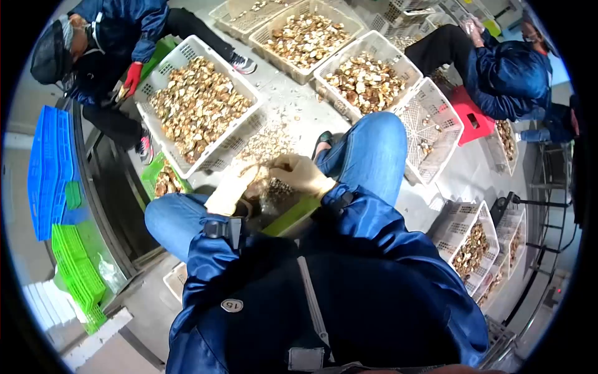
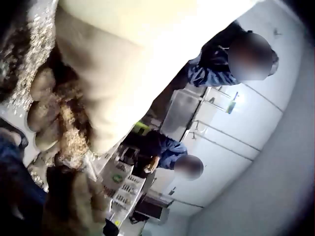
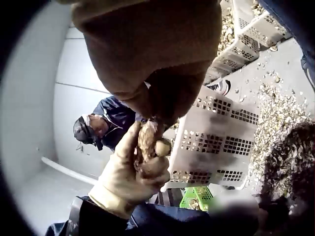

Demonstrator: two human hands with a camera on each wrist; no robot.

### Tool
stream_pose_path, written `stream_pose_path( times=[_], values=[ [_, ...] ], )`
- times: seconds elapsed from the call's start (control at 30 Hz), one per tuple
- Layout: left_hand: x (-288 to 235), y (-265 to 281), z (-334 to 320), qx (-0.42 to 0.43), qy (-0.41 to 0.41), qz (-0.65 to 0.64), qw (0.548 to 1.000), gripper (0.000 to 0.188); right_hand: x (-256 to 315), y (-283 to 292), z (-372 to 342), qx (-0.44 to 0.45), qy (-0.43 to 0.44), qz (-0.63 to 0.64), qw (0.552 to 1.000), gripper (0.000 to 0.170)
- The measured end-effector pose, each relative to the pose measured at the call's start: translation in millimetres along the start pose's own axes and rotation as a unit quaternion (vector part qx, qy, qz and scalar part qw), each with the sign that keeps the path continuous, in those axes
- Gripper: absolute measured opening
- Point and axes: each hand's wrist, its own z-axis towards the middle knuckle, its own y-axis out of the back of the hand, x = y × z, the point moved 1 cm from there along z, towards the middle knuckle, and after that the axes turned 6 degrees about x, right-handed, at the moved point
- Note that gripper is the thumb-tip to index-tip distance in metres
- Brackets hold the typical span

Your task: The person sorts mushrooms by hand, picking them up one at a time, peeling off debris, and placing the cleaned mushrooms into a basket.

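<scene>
Both hands wear pale work gloves, stained brown at the fingers, and meet over the lap. In the head view the left hand (image 1: 230,188) is on the left and the right hand (image 1: 305,174) on the right. Curled fingers of the left hand grip a brown, ragged mushroom (image 3: 146,140); its torn, fibrous surface (image 2: 73,140) also shows in the left wrist view. At the mushroom's upper end, the right hand's bent fingers pinch it, partly hidden by the glove. Below the hands are a clear plastic bag (image 1: 274,202) and a heap of trimmings (image 1: 268,140) on the floor.
A large white crate (image 1: 140,109) of mushrooms stands front left, beside a small green basket (image 1: 149,177). More crates stand ahead, including a sparsely filled one (image 1: 445,112) at right. Two seated people (image 1: 118,31) (image 1: 507,75) work nearby.
</scene>
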Motion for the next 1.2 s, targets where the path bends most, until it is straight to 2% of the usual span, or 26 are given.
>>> stream_pose_path(
  times=[0.07, 0.1, 0.13, 0.2, 0.23, 0.27, 0.3, 0.33, 0.43, 0.47, 0.5, 0.57, 0.6, 0.63, 0.73, 0.77, 0.8, 0.87, 0.9, 0.93, 0.97, 1.0, 1.1, 1.13, 1.17, 1.2],
  values=[
    [3.6, 13.6, 1.3, 0.108, 0.01, -0.039, 0.993, 0.03, -13.9, 0.2, 6.9, 0.066, 0.027, 0.014, 0.997, 0.018],
    [-24.2, 17.4, -7.1, 0.132, 0.075, -0.112, 0.982, 0.031, -1.3, -0.4, 1.7, 0.057, -0.001, -0.001, 0.998, 0.015],
    [-10.8, 28.0, -2.5, 0.133, 0.003, -0.008, 0.991, 0.033, -1.9, -1.9, 2.4, 0.042, 0.033, 0.006, 0.999, 0.015],
    [-26.4, 32.2, 5.1, 0.129, 0.056, -0.156, 0.978, 0.034, -13.0, -5.2, 10.0, -0.036, 0.062, 0.007, 0.997, 0.018],
    [-17.7, 35.7, 17.0, 0.048, 0.029, -0.117, 0.992, 0.036, -12.2, -2.6, 9.1, -0.07, 0.035, 0.0, 0.997, 0.019],
    [-19.4, 42.4, 34.8, 0.032, 0.108, -0.156, 0.981, 0.035, -11.3, 0.5, 7.9, -0.104, 0.007, -0.007, 0.995, 0.021],
    [-28.8, 43.5, 57.0, 0.047, 0.073, -0.218, 0.972, 0.036, -5.9, 4.2, 6.0, -0.138, -0.022, -0.014, 0.99, 0.022],
    [-39.0, 42.9, 80.9, 0.061, 0.039, -0.279, 0.957, 0.037, -7.1, 4.9, 7.6, -0.134, -0.035, -0.03, 0.99, 0.023],
    [-104.8, 21.5, 159.4, 0.051, -0.057, -0.414, 0.907, 0.036, -13.7, -4.5, 11.2, -0.097, -0.008, 0.04, 0.994, 0.023],
    [-120.3, 18.8, 183.4, 0.057, -0.101, -0.438, 0.891, 0.036, -1.7, -0.6, 10.1, -0.074, -0.031, -0.032, 0.996, 0.025],
    [-134.5, 20.3, 197.1, 0.026, -0.181, -0.225, 0.957, 0.036, -2.2, -3.2, 9.7, -0.084, -0.03, -0.009, 0.996, 0.025],
    [-165.0, 8.1, 213.8, -0.013, -0.126, -0.411, 0.903, 0.035, -6.5, -8.4, 7.6, -0.1, -0.01, -0.001, 0.995, 0.024],
    [-166.4, 7.4, 218.8, -0.039, -0.125, -0.373, 0.919, 0.039, -6.2, -8.1, 9.0, -0.105, 0.01, -0.016, 0.994, 0.024],
    [-161.8, 8.1, 215.6, -0.041, -0.133, -0.346, 0.928, 0.042, -6.1, -8.1, 11.0, -0.11, 0.03, -0.029, 0.993, 0.024],
    [-135.6, 13.4, 167.8, -0.004, -0.113, -0.309, 0.944, 0.055, -1.0, -3.8, 12.0, -0.058, -0.011, -0.123, 0.991, 0.025],
    [-111.2, 21.9, 157.6, -0.005, -0.083, -0.282, 0.956, 0.052, -1.2, -5.5, 8.5, -0.063, 0.026, -0.1, 0.993, 0.026],
    [-62.8, 40.6, 156.4, 0.004, -0.069, -0.319, 0.945, 0.047, -0.4, -6.3, 6.5, -0.048, 0.028, -0.095, 0.994, 0.025],
    [-30.6, 62.0, 106.9, -0.07, -0.028, -0.268, 0.961, 0.041, 2.5, -6.8, 3.2, -0.028, 0.054, -0.112, 0.992, 0.025],
    [-16.5, 74.8, 86.7, -0.101, 0.02, -0.261, 0.96, 0.043, 1.9, -7.9, 3.2, -0.02, 0.05, -0.125, 0.991, 0.025],
    [-3.0, 87.8, 69.4, -0.121, 0.014, -0.286, 0.95, 0.039, 0.6, -9.7, 4.0, -0.012, 0.045, -0.137, 0.989, 0.025],
    [32.9, 114.3, 60.9, -0.122, -0.005, -0.313, 0.942, 0.037, -1.5, -12.8, 5.1, -0.004, 0.041, -0.15, 0.988, 0.025],
    [46.0, 129.6, 52.6, -0.14, -0.006, -0.327, 0.935, 0.036, -7.8, -17.5, 7.9, -0.012, 0.066, -0.166, 0.984, 0.025],
    [37.6, 156.1, 27.0, -0.24, 0.033, -0.341, 0.909, 0.033, -22.5, -29.1, 13.9, -0.013, 0.127, -0.204, 0.971, 0.027],
    [30.7, 161.2, 20.6, -0.222, -0.006, -0.359, 0.907, 0.035, -23.5, -29.9, 14.4, 0.011, 0.102, -0.203, 0.974, 0.028],
    [68.6, 185.5, 33.8, -0.199, 0.018, -0.342, 0.918, 0.036, -24.2, -31.1, 15.4, 0.037, 0.078, -0.203, 0.975, 0.029],
    [59.0, 182.5, 31.0, -0.215, 0.01, -0.328, 0.92, 0.037, -24.4, -32.3, 16.9, 0.064, 0.055, -0.203, 0.976, 0.029]
  ],
)
